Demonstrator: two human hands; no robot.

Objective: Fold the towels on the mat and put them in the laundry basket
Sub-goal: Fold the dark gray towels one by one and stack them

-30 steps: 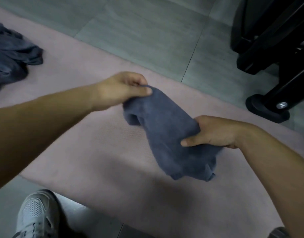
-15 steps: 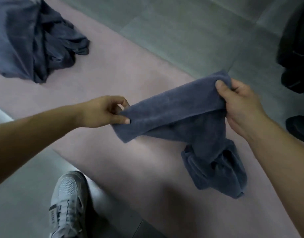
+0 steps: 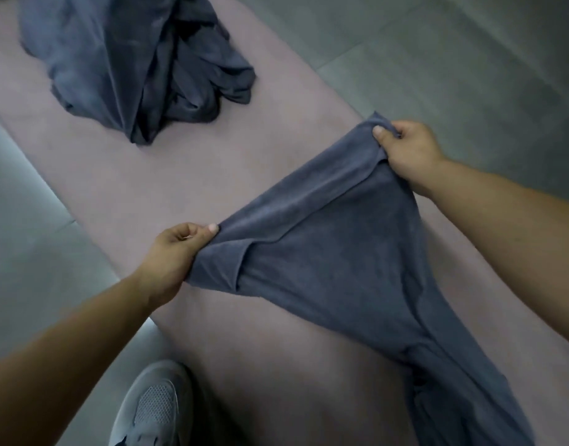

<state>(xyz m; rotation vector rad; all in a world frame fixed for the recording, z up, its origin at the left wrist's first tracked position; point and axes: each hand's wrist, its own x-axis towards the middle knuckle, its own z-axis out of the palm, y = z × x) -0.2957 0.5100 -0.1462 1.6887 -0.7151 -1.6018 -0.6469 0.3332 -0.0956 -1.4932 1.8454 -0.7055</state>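
The slate-blue terry towel (image 3: 325,252) is held up over the long dusty-pink mat (image 3: 148,188), stretched by one edge between the two hands. The left hand (image 3: 177,252) pinches the near corner between thumb and curled fingers, and the right hand (image 3: 405,152) pinches the far corner the same way, with the thumb on top of the hem. That taut edge runs on a diagonal from low left to high right, so the left hand is nearer the body and the right hand reaches further out, close to the mat's far border. From the grip line the rest of the cloth falls away to the lower right, narrowing into a twisted, bunched tail that seems to trail onto the mat near the frame's corner. That tail probably has to be shaken out before the towel can be laid flat. The mat's long axis runs from upper left to lower right, and a bare stretch lies between the held towel and the crumpled heap of matching blue towels (image 3: 132,59) further up it, well apart. The grey tiled floor (image 3: 437,59) borders both long sides, and a grey mesh sneaker (image 3: 154,410) stands at the near edge. No laundry basket is in view.
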